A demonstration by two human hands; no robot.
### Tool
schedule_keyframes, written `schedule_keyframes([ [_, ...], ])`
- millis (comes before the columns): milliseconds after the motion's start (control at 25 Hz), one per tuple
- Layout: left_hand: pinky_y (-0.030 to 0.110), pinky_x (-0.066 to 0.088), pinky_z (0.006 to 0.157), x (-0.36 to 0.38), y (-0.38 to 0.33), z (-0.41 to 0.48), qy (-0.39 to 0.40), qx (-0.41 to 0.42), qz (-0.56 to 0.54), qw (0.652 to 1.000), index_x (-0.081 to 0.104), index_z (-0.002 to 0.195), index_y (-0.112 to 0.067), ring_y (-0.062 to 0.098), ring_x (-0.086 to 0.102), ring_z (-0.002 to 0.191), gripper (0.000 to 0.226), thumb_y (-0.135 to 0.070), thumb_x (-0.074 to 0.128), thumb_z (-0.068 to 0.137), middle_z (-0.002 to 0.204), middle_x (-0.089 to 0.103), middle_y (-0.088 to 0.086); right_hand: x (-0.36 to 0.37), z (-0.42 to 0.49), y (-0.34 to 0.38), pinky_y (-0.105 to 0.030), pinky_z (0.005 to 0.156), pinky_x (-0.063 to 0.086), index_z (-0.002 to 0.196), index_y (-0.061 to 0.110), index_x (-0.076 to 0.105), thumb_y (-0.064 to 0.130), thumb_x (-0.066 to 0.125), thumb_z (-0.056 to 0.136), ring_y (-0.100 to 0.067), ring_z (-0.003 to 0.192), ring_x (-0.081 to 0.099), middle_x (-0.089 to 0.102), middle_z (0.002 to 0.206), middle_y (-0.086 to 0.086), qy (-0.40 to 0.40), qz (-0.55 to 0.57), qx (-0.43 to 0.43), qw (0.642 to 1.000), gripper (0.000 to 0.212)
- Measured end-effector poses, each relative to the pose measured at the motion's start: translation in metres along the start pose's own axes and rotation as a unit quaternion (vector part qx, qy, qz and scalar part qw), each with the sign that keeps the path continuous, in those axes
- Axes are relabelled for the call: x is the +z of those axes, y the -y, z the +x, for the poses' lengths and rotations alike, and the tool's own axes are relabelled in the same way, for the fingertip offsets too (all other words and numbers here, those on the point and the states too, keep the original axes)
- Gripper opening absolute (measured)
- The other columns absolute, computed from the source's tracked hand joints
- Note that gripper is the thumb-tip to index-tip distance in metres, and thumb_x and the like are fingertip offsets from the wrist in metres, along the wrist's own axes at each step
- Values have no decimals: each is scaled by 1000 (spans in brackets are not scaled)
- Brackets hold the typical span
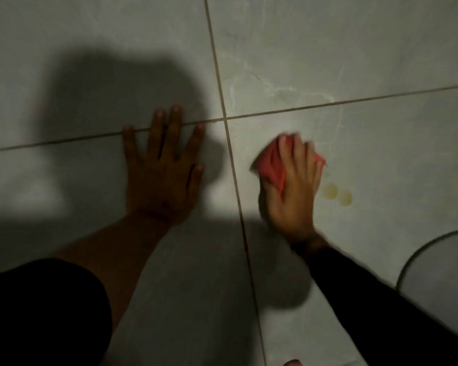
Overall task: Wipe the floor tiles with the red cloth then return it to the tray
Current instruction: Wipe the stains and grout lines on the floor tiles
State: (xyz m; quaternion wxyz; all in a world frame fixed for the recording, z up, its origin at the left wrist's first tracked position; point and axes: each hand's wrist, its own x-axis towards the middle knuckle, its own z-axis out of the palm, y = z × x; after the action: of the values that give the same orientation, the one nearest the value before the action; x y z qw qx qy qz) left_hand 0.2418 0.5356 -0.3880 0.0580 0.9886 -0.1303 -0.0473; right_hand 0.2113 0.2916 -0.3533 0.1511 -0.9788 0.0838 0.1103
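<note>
**Cloth under the right hand, two stains just to its right**

Nearest the camera, a dark sleeve (381, 299) runs up from the lower right to the right hand (291, 196). That hand lies palm down on the red cloth (271, 165), fingers spread over it and pressing it flat to the floor (381, 154); the cloth bunches out from under the fingers toward the left and the far side. It is blurred, so the exact fold cannot be read.

The move in hand looks like wiping, and it turns on this: two pale yellowish spots (337, 195) sit just to the right of the hand, close beside its outer edge and not yet under the cloth. The cloth lies on the far-left side of the hand from them, so a sweep to the right and slightly nearer would bring it over them.

The left hand (161, 165) is open and flat on the next tile, fingers splayed across a grout line (233, 165), bearing weight and holding nothing. It sits well apart from the cloth, in deep shadow.

A curved pale rim (418, 249) at the right edge may be the tray; I cannot tell. Farther off, grey veined tiles, dimly lit.
</note>
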Motion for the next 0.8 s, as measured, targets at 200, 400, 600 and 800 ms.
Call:
schedule_keyframes([
  [200, 76, 4, 127, 3, 2, 0, -7, -3, -17, 1000, 20, 173, -33, 40, 12, 170, 69, -50, 32, 107, 184, 10, 14, 27, -19, 58, -64, 134, 16, 168, 19, 36, 43, 49, 103, -42, 167, 22, 31, 179, -12, -7, 21, -116, 993, 71],
  [400, 76, 3, 128, 4, 1, -2, -12, -7, -16, 1000, 17, 174, -32, 39, 10, 170, 70, -51, 29, 107, 184, 7, 13, -13, -38, -35, -73, 132, 18, 168, 10, 35, 49, 42, 101, -45, 165, 24, 30, 178, -20, 22, 0, -8, 1000, 78],
  [600, 75, 0, 126, 8, 2, 0, -17, -7, -18, 1000, 14, 174, -34, 41, 10, 169, 71, -52, 28, 106, 184, 6, 14, 8, 18, -4, -64, 137, 10, 170, 11, 30, 33, 51, 97, -43, 168, 16, 25, 181, -17, -79, 17, -7, 997, 79],
  [800, 75, -1, 126, 4, 4, -3, -6, -13, -32, 999, 17, 174, -33, 34, 1, 170, 72, -52, 29, 105, 184, 5, 12, -21, -83, -76, -64, 135, 12, 168, 3, 32, 51, 24, 107, -47, 167, 19, 26, 179, -22, 58, 8, 53, 997, 78],
])
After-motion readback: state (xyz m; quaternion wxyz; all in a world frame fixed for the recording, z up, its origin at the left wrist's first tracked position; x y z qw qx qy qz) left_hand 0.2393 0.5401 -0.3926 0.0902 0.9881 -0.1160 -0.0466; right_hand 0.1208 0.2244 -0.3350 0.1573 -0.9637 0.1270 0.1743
